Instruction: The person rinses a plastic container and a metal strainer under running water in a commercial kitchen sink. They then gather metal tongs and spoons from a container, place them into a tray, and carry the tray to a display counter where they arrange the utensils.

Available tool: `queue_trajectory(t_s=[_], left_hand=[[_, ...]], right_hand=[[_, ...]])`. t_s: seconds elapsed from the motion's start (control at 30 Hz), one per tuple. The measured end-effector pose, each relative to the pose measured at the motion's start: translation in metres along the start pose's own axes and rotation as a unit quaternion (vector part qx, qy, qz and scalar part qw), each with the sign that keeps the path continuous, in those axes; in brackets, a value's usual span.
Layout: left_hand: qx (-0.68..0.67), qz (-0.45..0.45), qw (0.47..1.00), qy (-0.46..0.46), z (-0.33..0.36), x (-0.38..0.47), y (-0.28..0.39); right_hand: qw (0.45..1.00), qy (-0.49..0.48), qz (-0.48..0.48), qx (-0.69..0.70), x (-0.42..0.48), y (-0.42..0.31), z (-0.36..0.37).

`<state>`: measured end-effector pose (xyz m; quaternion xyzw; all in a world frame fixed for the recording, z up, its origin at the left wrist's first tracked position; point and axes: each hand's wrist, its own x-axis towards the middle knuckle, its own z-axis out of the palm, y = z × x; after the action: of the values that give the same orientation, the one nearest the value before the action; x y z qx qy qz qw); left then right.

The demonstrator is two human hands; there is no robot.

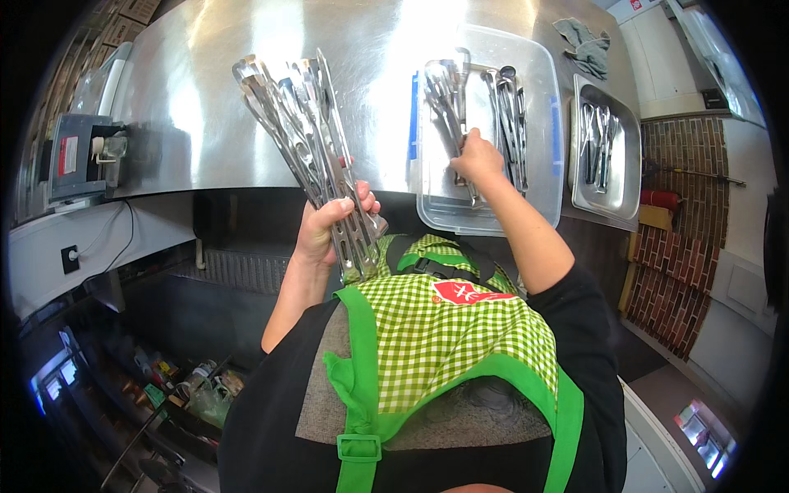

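My left hand (320, 231) grips a thick bunch of metal tongs (302, 123), held up at the front edge of the steel table. Their looped ends fan out up and to the left, and the other ends hang below my fist, near my apron (456, 320). Inside a clear plastic bin (547, 206) on the right, my right hand (481, 159) has its fingers closed around more metal tongs (445, 92). Just right of that hand, several slim metal utensils (510, 123) lie lengthwise in the bin; one ends in a dark round bowl.
Right of the bin stands a steel pan (627, 166) with several metal utensils (596, 148) inside. A crumpled grey cloth (584, 46) lies behind it on the steel table (203, 105). A grey device (77, 157) stands at the far left, with a power cord (123, 246) below.
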<state>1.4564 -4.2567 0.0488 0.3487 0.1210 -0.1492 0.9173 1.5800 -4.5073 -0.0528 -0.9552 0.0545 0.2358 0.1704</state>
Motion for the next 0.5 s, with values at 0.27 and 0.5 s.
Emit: queue_trajectory(t_s=[0.27,0.5], left_hand=[[-0.023,-0.011,0.999,-0.04,0.009,0.012,-0.001],[0.04,-0.055,0.996,-0.058,0.038,0.045,-0.01]], right_hand=[[0.804,-0.175,0.077,0.563,-0.022,0.032,-0.057],[0.744,-0.098,-0.117,0.65,-0.091,-0.019,-0.076]])
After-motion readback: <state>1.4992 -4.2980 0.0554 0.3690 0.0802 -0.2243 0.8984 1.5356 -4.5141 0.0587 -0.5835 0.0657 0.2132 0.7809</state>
